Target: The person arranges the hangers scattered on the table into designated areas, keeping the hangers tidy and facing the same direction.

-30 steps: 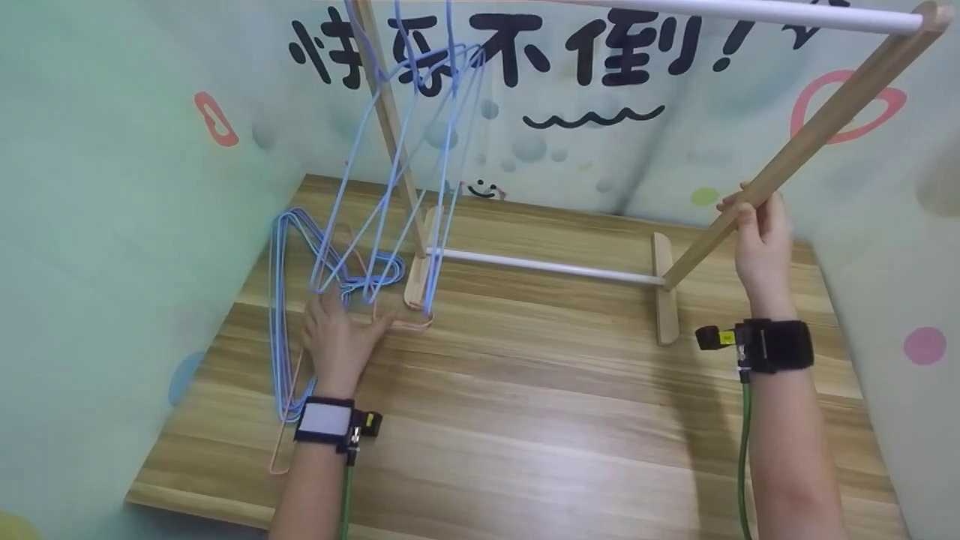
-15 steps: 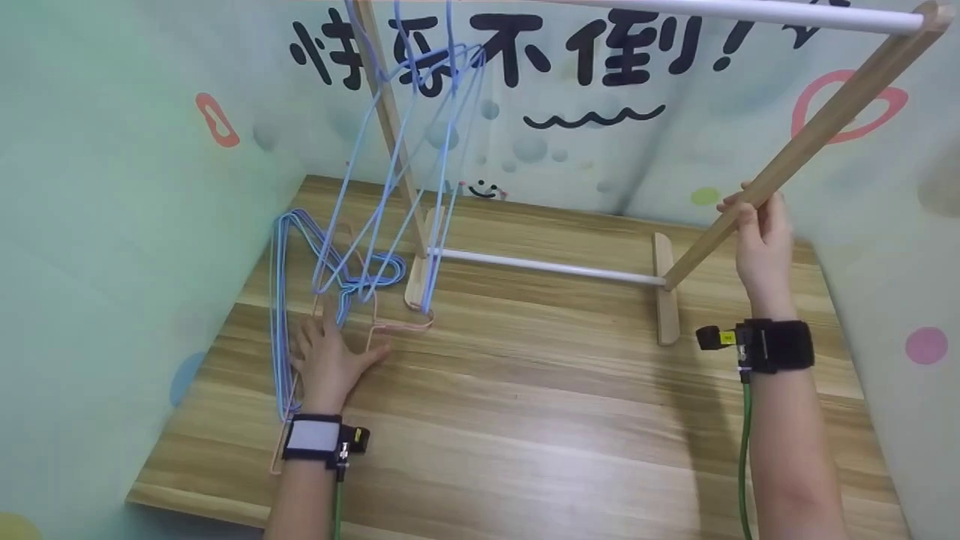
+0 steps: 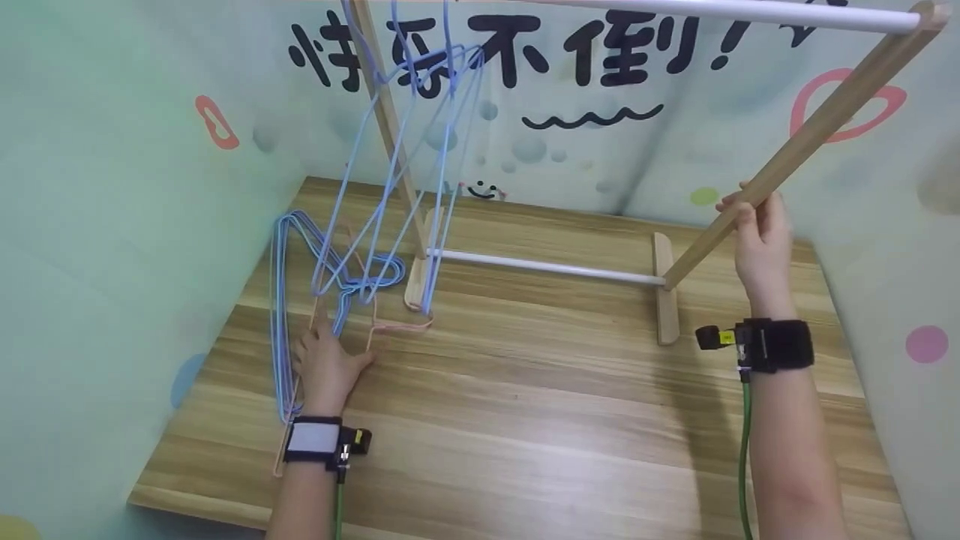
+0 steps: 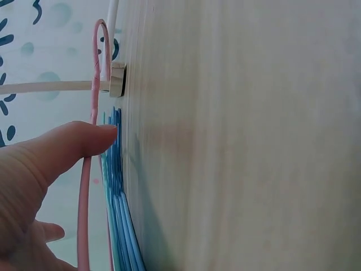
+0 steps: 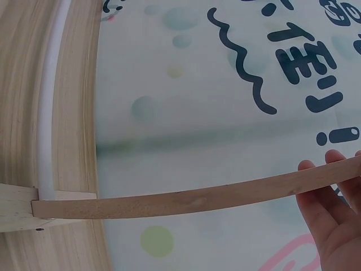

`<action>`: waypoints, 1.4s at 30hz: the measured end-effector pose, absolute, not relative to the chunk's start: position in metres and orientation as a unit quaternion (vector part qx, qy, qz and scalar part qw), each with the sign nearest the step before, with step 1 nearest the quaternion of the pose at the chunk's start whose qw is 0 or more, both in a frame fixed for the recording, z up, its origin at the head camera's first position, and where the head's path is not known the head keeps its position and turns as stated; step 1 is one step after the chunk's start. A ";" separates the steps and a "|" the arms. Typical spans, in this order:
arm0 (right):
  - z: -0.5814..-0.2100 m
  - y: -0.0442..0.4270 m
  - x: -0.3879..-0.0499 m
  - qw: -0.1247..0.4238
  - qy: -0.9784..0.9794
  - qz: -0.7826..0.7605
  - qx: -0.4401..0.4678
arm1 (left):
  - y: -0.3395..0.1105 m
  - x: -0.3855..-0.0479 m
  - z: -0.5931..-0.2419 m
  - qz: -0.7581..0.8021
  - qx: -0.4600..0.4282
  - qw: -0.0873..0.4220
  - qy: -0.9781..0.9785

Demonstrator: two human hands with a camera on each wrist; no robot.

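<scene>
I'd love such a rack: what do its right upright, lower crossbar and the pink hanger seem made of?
Right upright: apparently wood, matte, with brown grain. Lower crossbar: smooth, evenly white; painted metal or plastic, I can't tell. Pink hanger: probably coated wire, satin, being thin, evenly pink and twisted at the neck.

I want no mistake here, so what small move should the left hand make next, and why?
Perhaps raise the pink hanger toward the top bar: the left hand has its thumb across it, blue hangers already hang nearby, and the right hand holds the post.
</scene>
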State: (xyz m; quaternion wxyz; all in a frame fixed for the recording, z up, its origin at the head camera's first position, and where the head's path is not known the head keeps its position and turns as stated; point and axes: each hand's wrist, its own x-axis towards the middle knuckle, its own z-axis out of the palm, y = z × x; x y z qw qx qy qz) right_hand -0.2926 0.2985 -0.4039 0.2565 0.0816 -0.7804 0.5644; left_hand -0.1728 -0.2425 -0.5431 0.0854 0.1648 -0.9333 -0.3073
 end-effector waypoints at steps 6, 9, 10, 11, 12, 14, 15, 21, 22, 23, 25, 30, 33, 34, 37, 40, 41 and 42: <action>-0.392 0.289 -0.281 0.247 -0.778 0.572 0.082 | -0.239 -0.175 -0.542 -0.321 0.179 0.089 -0.926; -0.386 0.284 -0.276 0.244 -0.778 0.573 0.083 | -0.237 -0.175 -0.540 -0.326 0.177 0.091 -0.924; -0.385 0.284 -0.275 0.242 -0.779 0.573 0.082 | -0.236 -0.175 -0.539 -0.326 0.176 0.092 -0.924; -0.384 0.283 -0.274 0.241 -0.779 0.573 0.081 | -0.235 -0.174 -0.539 -0.328 0.174 0.093 -0.924; -0.384 0.283 -0.274 0.240 -0.779 0.574 0.082 | -0.234 -0.174 -0.538 -0.331 0.171 0.096 -0.923; -0.385 0.283 -0.275 0.241 -0.779 0.573 0.083 | -0.231 -0.175 -0.535 -0.335 0.168 0.105 -0.921; -0.385 0.283 -0.275 0.241 -0.779 0.572 0.084 | -0.230 -0.175 -0.533 -0.337 0.167 0.111 -0.920; -0.386 0.285 -0.277 0.242 -0.778 0.573 0.083 | -0.215 -0.175 -0.520 -0.359 0.161 0.144 -0.908; -0.386 0.285 -0.277 0.242 -0.778 0.574 0.082 | -0.211 -0.175 -0.518 -0.365 0.161 0.148 -0.905; -0.385 0.285 -0.277 0.243 -0.779 0.573 0.081 | -0.208 -0.175 -0.515 -0.370 0.161 0.151 -0.902; -0.385 0.285 -0.276 0.243 -0.779 0.573 0.080 | -0.201 -0.175 -0.510 -0.378 0.165 0.154 -0.898; -0.384 0.284 -0.274 0.242 -0.777 0.575 0.082 | -0.180 -0.174 -0.498 -0.387 0.176 0.150 -0.893; -0.388 0.288 -0.277 0.239 -0.776 0.578 0.079 | -0.165 -0.173 -0.491 -0.377 0.184 0.147 -0.896; -0.391 0.290 -0.279 0.238 -0.777 0.577 0.078 | -0.160 -0.173 -0.490 -0.374 0.185 0.149 -0.897; -0.398 0.295 -0.285 0.244 -0.779 0.571 0.082 | -0.148 -0.172 -0.488 -0.377 0.180 0.164 -0.894; -0.402 0.298 -0.289 0.245 -0.782 0.567 0.082 | -0.138 -0.173 -0.487 -0.400 0.171 0.175 -0.883; -0.402 0.298 -0.289 0.245 -0.781 0.568 0.082 | -0.135 -0.173 -0.487 -0.409 0.170 0.174 -0.879; -0.402 0.298 -0.289 0.244 -0.780 0.570 0.081 | -0.132 -0.173 -0.485 -0.418 0.172 0.168 -0.876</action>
